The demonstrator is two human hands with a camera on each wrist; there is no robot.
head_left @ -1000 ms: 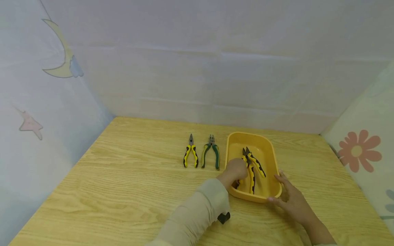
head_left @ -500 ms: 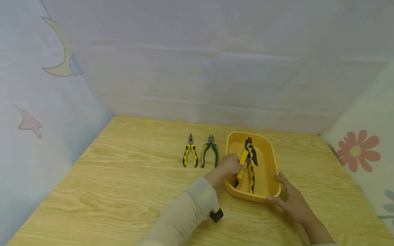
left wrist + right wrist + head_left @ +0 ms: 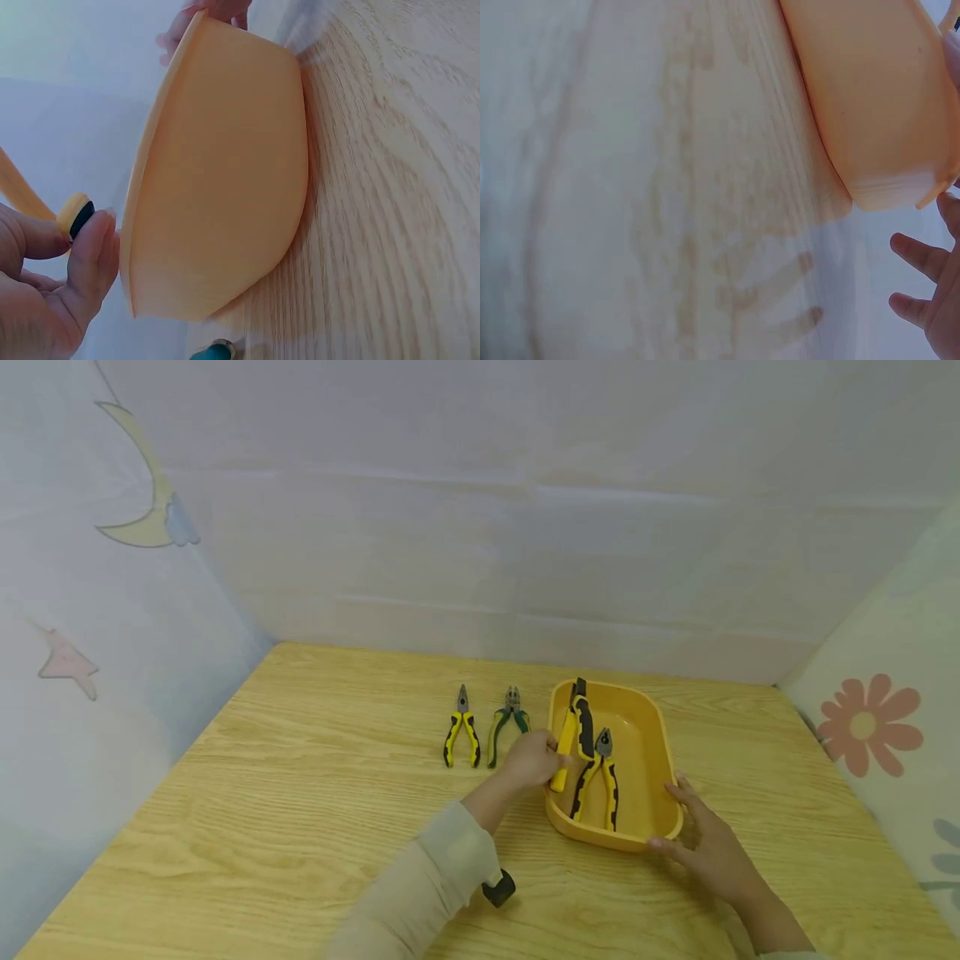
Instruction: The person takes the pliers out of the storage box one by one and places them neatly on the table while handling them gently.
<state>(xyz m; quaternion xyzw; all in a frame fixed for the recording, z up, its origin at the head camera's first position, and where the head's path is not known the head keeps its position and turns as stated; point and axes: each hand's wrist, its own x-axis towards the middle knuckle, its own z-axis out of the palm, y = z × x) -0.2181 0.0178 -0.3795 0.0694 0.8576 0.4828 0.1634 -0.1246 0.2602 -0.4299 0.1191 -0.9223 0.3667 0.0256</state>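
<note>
My left hand [image 3: 532, 758] pinches one handle of yellow-and-black pliers [image 3: 584, 727] between thumb and fingers. These pliers are raised over the left rim of the yellow bin [image 3: 641, 768], head pointing away; the left wrist view shows the gripped handle end [image 3: 75, 217] beyond the bin's wall [image 3: 217, 172]. Inside the bin lies a second pair of yellow-and-black pliers [image 3: 602, 757], handles spread toward me. My right hand [image 3: 712, 852] rests at the bin's near right corner, thumb and a fingertip on the rim. In the right wrist view its other fingers are spread out.
Long-nose pliers [image 3: 462, 703] with yellow-and-black handles lie on the wooden table [image 3: 322, 777] left of the bin. Between them and the bin are green-handled pliers [image 3: 512, 702], partly covered by my left hand. Cloth walls [image 3: 480, 527] enclose the table's back and sides.
My left hand has lifted the pliers from on top of the other pair and carried them left to the bin's rim, uncovering the lower pair. The right hand has stayed at the bin.
</note>
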